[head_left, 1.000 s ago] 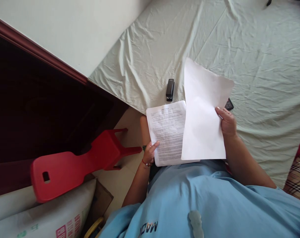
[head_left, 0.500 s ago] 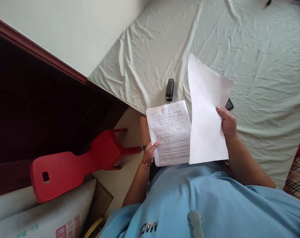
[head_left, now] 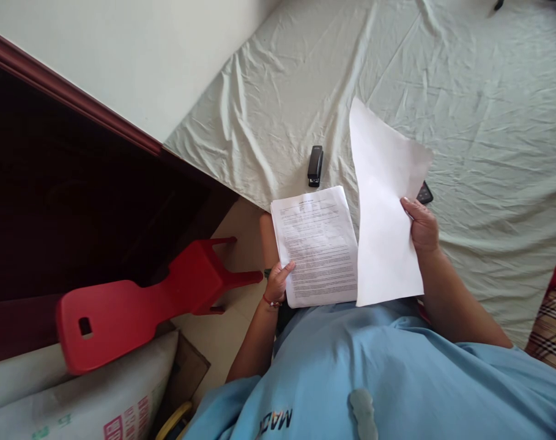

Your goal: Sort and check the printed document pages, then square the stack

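Observation:
My left hand [head_left: 278,282] grips the lower left edge of a stack of printed papers [head_left: 318,250], its thumb on the top page and its other fingers hidden beneath. In my right hand [head_left: 422,225] a blank-looking white sheet [head_left: 385,220] is pinched at its right edge, thumb on top. That sheet stands tilted and curved, right of the stack, its left edge beside the stack's right edge. Beyond the stack, a black stapler [head_left: 315,166] lies on the pale green bed sheet [head_left: 489,122]. A dark object with buttons [head_left: 425,194] is partly covered behind the white sheet.
A red plastic chair [head_left: 117,318] stands at the left on the tiled floor, near a printed white sack [head_left: 122,391]. Dark wood furniture [head_left: 66,183] and a white wall [head_left: 122,61] border the bed. A plaid item [head_left: 553,324] lies at the far right.
The left edge of the white sheet has shifted slightly right, uncovering more of the printed page. Both hands stay where they were, keeping hold of their papers.

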Demonstrator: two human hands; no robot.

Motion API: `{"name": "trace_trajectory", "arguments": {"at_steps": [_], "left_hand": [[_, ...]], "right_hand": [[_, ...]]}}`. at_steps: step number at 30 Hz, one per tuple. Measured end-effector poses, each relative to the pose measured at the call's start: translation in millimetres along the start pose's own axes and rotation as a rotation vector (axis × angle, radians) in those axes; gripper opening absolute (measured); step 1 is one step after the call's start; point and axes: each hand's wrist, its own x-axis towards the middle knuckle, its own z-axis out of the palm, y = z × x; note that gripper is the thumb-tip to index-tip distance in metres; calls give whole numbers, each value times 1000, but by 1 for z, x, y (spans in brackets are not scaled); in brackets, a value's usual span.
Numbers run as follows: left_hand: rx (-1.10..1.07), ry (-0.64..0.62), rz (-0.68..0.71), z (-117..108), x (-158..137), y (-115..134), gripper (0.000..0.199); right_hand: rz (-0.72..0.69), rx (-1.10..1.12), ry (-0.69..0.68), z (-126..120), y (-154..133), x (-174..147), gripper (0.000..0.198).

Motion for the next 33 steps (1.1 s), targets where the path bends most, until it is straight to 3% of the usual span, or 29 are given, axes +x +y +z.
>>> {"name": "trace_trajectory", "arguments": {"at_steps": [14, 33], "left_hand": [[-8, 10, -5, -1, 0, 0, 54], [-47, 19, 18, -1, -1, 0, 52]], "right_hand": [[-53, -102, -72, -7, 5, 5, 28], [-9, -117, -41, -4, 2, 3, 26]]}}
